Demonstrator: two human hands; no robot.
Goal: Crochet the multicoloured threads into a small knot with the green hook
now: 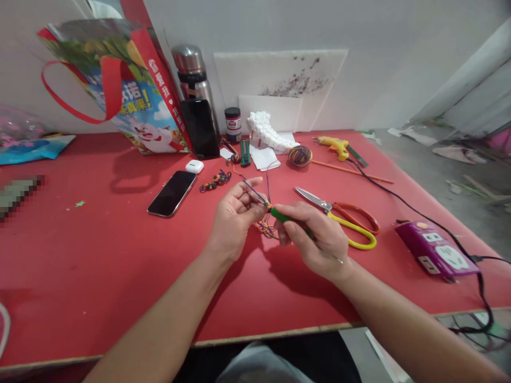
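Note:
My right hand [319, 234] is wrapped round the green handle of a crochet hook [280, 215], which points left. Its tip meets a small piece of multicoloured yarn work [269, 206], too small to make out stitch by stitch. Thumb and fingers of my left hand [235, 221] pinch that work, and a dark strand runs up over the left fingers. Loose loops of orange and purple yarn [266, 230] hang below, between the hands. Behind them sits a wound ball of mixed yarn [300, 156]. Scissors [328, 207] with red and yellow handles lie right of my right hand.
A phone [172, 193], white earbud case [194, 166] and dark knotted yarn piece [215, 181] lie to the left. At the back stand a shopping bag [147, 106], flask [188, 58] and jar [233, 125]. A glue gun [334, 146] and purple power strip [437, 250] are right.

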